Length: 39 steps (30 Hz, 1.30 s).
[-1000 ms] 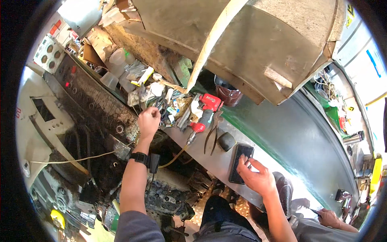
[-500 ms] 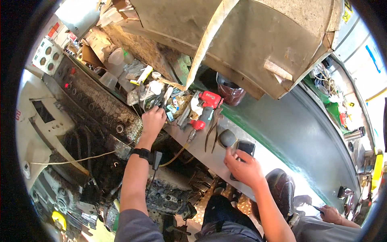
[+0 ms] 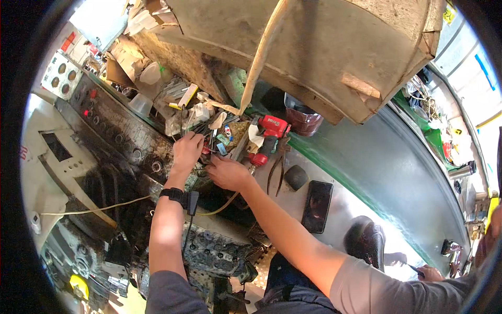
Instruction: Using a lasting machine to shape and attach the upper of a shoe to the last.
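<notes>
My left hand (image 3: 188,150) is closed over the clutter at the machine's edge, a black band (image 3: 172,195) round its wrist. Beside it my right hand (image 3: 228,174) reaches in from the right, fingers bent toward the left fingertips. A small red thing (image 3: 205,150) shows between the hands; its kind is hidden, and so is what either hand grips. To the right of them lies a red and black air nail gun (image 3: 273,128) with a hose. Dark pincers (image 3: 276,170), a grey rounded block (image 3: 296,178) and a black phone (image 3: 317,206) lie on the metal surface nearby.
A large metal box (image 3: 314,57) overhangs the far side, with a pale strap (image 3: 256,73) hanging down. A dark red pot (image 3: 302,120) stands under it. Greasy machinery (image 3: 214,254) fills the lower left. Another person's hand (image 3: 430,273) shows at lower right.
My right hand has moved left from over the phone to the clutter beside my left hand, uncovering the phone. My left hand has shifted slightly left and down.
</notes>
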### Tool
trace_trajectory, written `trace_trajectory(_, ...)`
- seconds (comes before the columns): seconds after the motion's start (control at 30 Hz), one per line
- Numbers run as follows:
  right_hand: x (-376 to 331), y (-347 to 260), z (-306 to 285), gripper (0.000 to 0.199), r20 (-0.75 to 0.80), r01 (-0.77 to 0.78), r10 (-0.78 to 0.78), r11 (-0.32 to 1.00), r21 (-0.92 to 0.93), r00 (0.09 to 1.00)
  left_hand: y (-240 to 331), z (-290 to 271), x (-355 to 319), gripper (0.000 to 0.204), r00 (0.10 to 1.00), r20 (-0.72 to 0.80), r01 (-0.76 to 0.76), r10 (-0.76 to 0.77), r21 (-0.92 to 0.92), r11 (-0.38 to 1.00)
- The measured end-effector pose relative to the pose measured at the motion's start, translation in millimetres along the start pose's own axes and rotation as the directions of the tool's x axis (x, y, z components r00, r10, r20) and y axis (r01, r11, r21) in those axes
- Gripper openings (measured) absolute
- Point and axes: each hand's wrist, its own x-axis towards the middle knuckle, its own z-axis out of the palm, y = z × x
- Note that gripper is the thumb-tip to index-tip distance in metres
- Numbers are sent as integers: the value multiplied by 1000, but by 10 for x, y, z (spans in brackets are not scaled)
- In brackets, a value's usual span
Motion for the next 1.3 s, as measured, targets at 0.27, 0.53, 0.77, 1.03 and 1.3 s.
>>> trace_trajectory(0.27, 355, 186, 637, 25, -52, -98, 111, 971, 218, 992, 71, -10, 110, 4, 998, 15, 60, -59, -57, 997)
trace_trajectory(0.53, 600, -20, 540, 26, 66, -263, 254, 936, 236, 965, -49, -100, 15, 5, 991, 49, 125, -122, -57, 991)
trace_trajectory(0.77, 289, 444, 553, 26, 23, -7, 8, 998, -70, 1000, 228, -32, 335, 7, 995, 8, 99, -99, -134, 986)
trace_trajectory(1.03, -439, -5, 308, 21, 105, 113, -48, 602, -790, 993, 68, 26, 142, 8, 993, 48, 113, -108, -127, 985)
trace_trajectory(1.3, -662, -125, -188, 24, 211, 218, -58, 309, -926, 976, 64, -22, 67, 8, 987, 99, 132, -124, -85, 988)
